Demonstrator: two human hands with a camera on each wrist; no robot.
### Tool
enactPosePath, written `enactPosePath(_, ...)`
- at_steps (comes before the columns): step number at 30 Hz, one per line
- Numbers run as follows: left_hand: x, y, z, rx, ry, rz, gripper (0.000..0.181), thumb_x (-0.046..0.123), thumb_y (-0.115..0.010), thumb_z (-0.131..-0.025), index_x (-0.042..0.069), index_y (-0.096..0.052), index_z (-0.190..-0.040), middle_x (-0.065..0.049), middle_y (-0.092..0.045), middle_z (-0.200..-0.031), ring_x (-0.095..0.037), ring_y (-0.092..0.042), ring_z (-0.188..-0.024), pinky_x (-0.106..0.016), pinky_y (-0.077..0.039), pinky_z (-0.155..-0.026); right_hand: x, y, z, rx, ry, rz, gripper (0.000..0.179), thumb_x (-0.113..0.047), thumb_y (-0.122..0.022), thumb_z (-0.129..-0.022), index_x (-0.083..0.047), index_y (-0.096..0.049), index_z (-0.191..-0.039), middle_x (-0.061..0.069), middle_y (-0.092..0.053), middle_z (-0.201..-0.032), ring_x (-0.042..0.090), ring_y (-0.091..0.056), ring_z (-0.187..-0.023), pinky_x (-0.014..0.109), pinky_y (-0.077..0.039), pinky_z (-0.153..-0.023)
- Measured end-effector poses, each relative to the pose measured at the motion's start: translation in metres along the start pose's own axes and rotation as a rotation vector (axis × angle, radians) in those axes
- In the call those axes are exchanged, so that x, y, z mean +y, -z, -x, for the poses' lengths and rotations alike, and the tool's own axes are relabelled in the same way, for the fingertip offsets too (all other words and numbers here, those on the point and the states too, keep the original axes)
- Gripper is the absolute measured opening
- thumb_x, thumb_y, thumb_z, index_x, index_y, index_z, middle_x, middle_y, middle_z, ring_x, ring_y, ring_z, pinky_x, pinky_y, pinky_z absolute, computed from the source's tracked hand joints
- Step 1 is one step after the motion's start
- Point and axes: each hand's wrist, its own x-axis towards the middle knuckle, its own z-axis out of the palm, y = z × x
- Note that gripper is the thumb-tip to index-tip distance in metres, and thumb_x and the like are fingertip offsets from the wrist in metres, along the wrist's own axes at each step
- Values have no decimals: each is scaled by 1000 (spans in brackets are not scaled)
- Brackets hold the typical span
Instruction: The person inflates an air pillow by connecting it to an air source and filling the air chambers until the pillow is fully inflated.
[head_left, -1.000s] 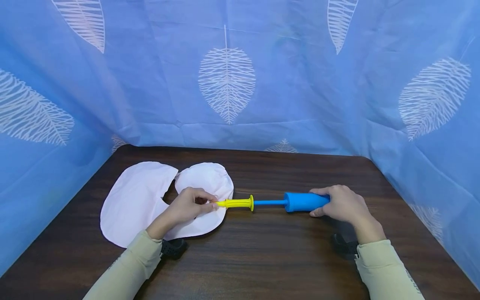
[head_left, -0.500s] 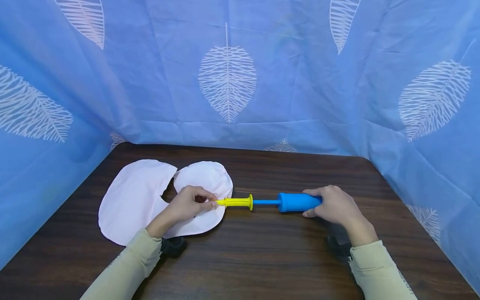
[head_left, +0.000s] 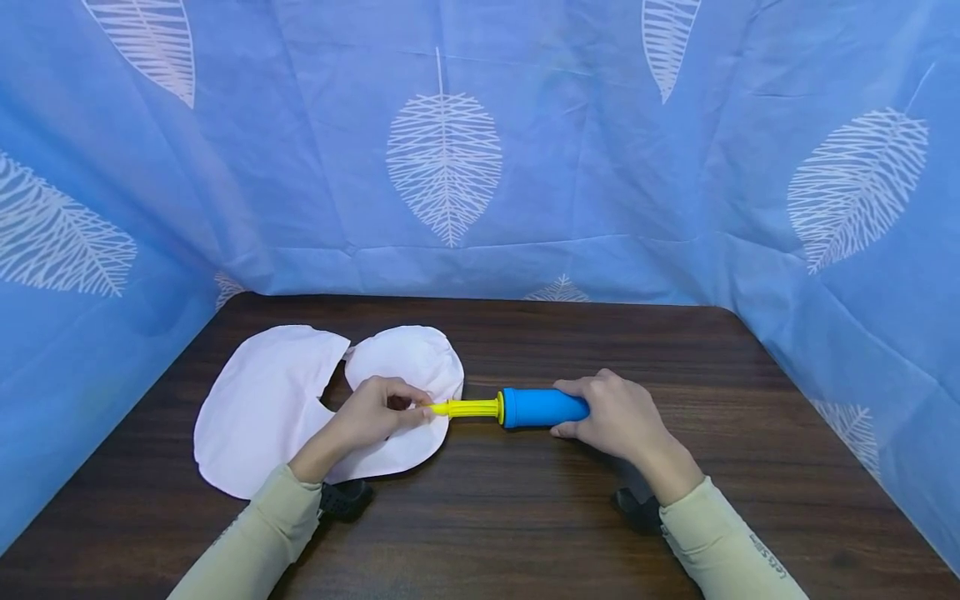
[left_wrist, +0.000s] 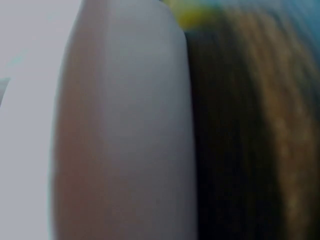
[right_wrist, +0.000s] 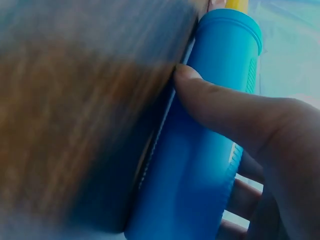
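Observation:
A hand pump with a blue barrel and a yellow nozzle end lies level across the middle of the head view. My right hand grips the barrel's right end; in the right wrist view the thumb lies over it. With thumb and fingertips, my left hand pinches the nozzle's yellow tip over a flat, soft white item with two rounded lobes. Those fingers hide where tip and white item meet. The left wrist view is mostly blurred skin, with a yellow patch at the top.
A dark wood-grain table lies under everything. Blue cloth with white leaf prints hangs behind it and at both sides. A black strap device sits at the left wrist, another at the right.
My right hand has pushed the blue barrel left until it meets the yellow flange, so the blue rod between them no longer shows. The left hand and white item stay about where they were.

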Motion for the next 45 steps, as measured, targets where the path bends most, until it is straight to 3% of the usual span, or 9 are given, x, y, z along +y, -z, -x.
enactPosePath(7, 0, 0, 0, 12, -7, -19, 19, 14, -84, -93, 9, -85, -111, -2, -78, -97, -16, -57, -82, -27, -47, -73, 18, 8, 0, -64, -64, -19, 68, -48, -92, -82, -20, -74, -140, 18, -77, -128, 37, -70, -110, 51, -59, -73)
enactPosePath(17, 1, 1, 0, 13, -23, -27, 19, 13, -83, -93, 8, -85, -111, -2, -78, -97, -15, -59, -83, -26, -48, -74, 78, 24, 14, -141, -239, -84, 73, -45, -93, -79, -18, -71, -143, 33, -65, -142, 48, -64, -116, 61, -54, -76)
enactPosePath(21, 2, 1, 0, 13, -18, -28, 20, 14, -83, -93, 7, -85, -112, -3, -79, -98, -15, -59, -83, -27, -49, -74, 88, 26, 17, -141, -279, -97, 74, -41, -94, -78, -16, -70, -144, 35, -63, -142, 47, -63, -113, 61, -53, -76)
enactPosePath(27, 0, 3, 1, 25, -2, -35, 19, 14, -83, -93, 8, -85, -112, -2, -76, -94, -17, -56, -82, -28, -46, -74, 64, 23, 11, -113, -226, -70, 70, -36, -95, -79, -12, -72, -141, 32, -68, -137, 46, -65, -111, 61, -55, -79)
enactPosePath(38, 0, 2, 1, 11, -33, -16, 19, 11, -83, -93, 6, -85, -112, -3, -76, -93, -16, -56, -79, -25, -46, -70, -2, 4, 0, -23, -74, 3, 69, -45, -95, -79, -16, -75, -138, 19, -77, -125, 39, -70, -108, 54, -60, -74)
enactPosePath(45, -1, 1, 1, 18, -46, -23, 19, 9, -82, -93, 6, -85, -111, -4, -78, -96, -16, -59, -80, -23, -48, -71, -9, 1, 0, -5, -74, 22, 68, -47, -95, -79, -19, -76, -137, 16, -78, -124, 36, -71, -107, 51, -60, -72)
